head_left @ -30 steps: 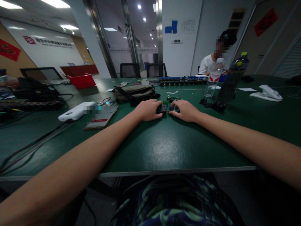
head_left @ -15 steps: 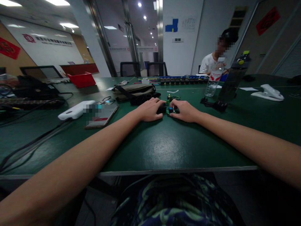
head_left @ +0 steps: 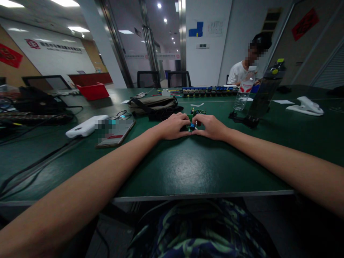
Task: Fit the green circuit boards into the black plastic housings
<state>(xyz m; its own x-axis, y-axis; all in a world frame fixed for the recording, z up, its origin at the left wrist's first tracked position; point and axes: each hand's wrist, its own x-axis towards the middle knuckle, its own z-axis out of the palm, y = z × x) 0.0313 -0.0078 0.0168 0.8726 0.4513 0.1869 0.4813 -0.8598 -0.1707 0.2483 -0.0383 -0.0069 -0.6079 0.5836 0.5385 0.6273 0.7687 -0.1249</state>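
On the green table, my left hand (head_left: 175, 126) and my right hand (head_left: 211, 127) meet at a small green circuit board (head_left: 190, 117) with blue parts on it. The fingers of my left hand curl over the board's left side, its thumb along the near edge. From the right, my right hand pinches the board around a small pale metal part (head_left: 196, 124). Both thumb tips nearly touch in front. My fingers hide most of the board. Just behind my right hand lies more green circuitry (head_left: 200, 112); whether it is a separate board I cannot tell.
A grey-brown bag (head_left: 153, 104) lies behind my left hand. Left are a phone (head_left: 120, 134) and a white device (head_left: 84, 127) with a cable. Right stand a clear bottle (head_left: 243, 96), a dark bottle (head_left: 266, 95) and a white clamp (head_left: 306, 106). A person (head_left: 238, 73) sits across.
My hands have drawn closer together at the board, the thumb tips almost meeting. The dark gap beneath my left fingers has become smaller. The surroundings have stayed put.
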